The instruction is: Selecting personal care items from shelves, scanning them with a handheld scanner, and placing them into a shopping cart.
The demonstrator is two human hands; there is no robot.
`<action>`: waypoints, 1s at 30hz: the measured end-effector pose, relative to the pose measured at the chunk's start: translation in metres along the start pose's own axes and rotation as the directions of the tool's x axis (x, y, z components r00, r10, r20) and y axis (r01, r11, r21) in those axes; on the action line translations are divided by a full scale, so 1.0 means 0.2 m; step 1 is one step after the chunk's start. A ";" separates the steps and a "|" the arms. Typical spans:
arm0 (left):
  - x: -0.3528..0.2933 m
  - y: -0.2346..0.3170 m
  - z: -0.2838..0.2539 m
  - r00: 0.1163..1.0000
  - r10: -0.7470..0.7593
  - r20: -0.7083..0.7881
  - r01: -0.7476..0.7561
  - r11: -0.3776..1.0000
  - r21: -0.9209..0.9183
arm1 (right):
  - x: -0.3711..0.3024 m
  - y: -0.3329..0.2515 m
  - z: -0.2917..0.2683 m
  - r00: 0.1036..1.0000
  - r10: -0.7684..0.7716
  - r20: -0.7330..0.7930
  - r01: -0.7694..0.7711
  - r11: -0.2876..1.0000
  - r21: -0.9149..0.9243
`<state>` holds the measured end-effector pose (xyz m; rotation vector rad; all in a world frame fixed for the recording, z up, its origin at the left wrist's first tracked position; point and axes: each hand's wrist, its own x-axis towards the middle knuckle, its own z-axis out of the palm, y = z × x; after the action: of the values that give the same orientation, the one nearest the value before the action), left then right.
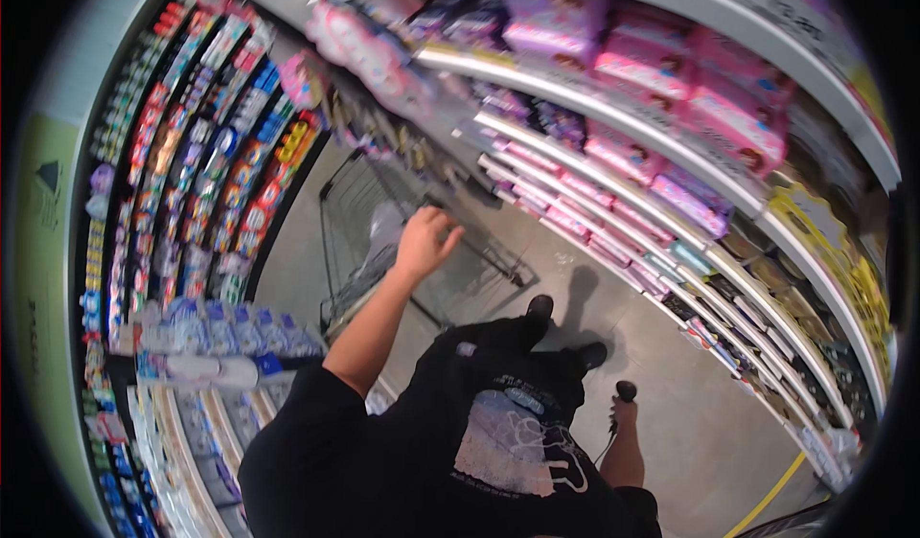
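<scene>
My left hand [426, 241] reaches out over a wire shopping cart [331, 214], its fingers loosely bent and apart with nothing seen between them. Inside the cart lies a greyish, bag-like bundle [381, 231], partly hidden by my arm. Down at my right side, my right hand [623, 415] is closed around a small black object with a rounded top [626, 390]. A thin dark cord hangs beside that hand. What exactly the black object is cannot be made out.
Shelves of pink and purple packages [652, 64] curve along the right. At the left stand shelves of colourful small goods [201, 155], with a rack of pale blue packs [230, 332] nearer. Grey floor [685, 413] runs between, with a yellow line [767, 500] at lower right.
</scene>
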<state>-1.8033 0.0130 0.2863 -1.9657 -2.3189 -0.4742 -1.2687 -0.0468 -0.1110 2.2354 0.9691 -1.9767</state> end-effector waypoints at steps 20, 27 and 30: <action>-0.57 -1.78 0.37 0.556 -0.830 -0.051 0.768 0.536 -0.350 | -0.66 -0.48 0.55 0.988 -0.014 -0.152 -0.007 0.991 -0.137; -0.64 -2.08 0.91 0.523 -0.831 0.191 0.778 0.374 -0.505 | -1.00 -0.62 0.85 0.976 -0.008 -0.218 -0.032 0.983 -0.180; -0.71 -2.25 1.07 0.277 -0.919 0.281 0.890 0.135 -0.436 | -1.11 -0.85 0.96 0.966 -0.128 -0.223 0.054 0.949 -0.311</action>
<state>-2.1829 -0.1253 -0.0374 -0.1201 -3.3354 -1.3022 -1.5192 -0.0822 0.1138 2.3208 1.3211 -1.4785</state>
